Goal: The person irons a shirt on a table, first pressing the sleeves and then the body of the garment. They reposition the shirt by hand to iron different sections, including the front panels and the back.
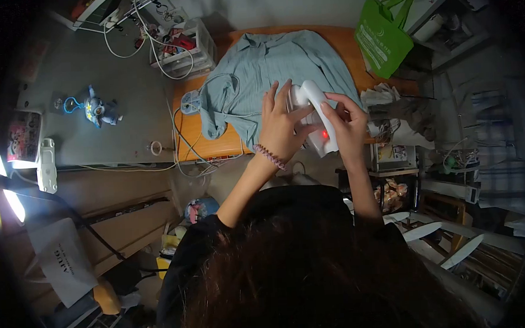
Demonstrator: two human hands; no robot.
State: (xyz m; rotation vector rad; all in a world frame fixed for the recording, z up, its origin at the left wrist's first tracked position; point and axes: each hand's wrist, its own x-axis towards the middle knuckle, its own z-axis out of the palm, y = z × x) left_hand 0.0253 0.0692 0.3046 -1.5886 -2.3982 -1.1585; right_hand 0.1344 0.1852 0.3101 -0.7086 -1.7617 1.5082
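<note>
A white handheld device (322,111) with a glowing red light is held up between my two hands, in front of the lower right part of a light blue-green shirt. My right hand (347,122) grips its right side, with the fingers bent over the white handle. On the other side my left hand (284,119) has its fingers raised and spread, with the lower ones against the device's body. The shirt (270,61) lies spread on an orange-brown table (226,143), one sleeve folded toward the near left.
A power strip (190,102) with cables is left of the shirt. Behind it stands a clear bin (202,49) of small items. A green bag (384,35) is at the back right, near crumpled cloth (398,108). A blue plush toy (99,110) lies on the grey surface.
</note>
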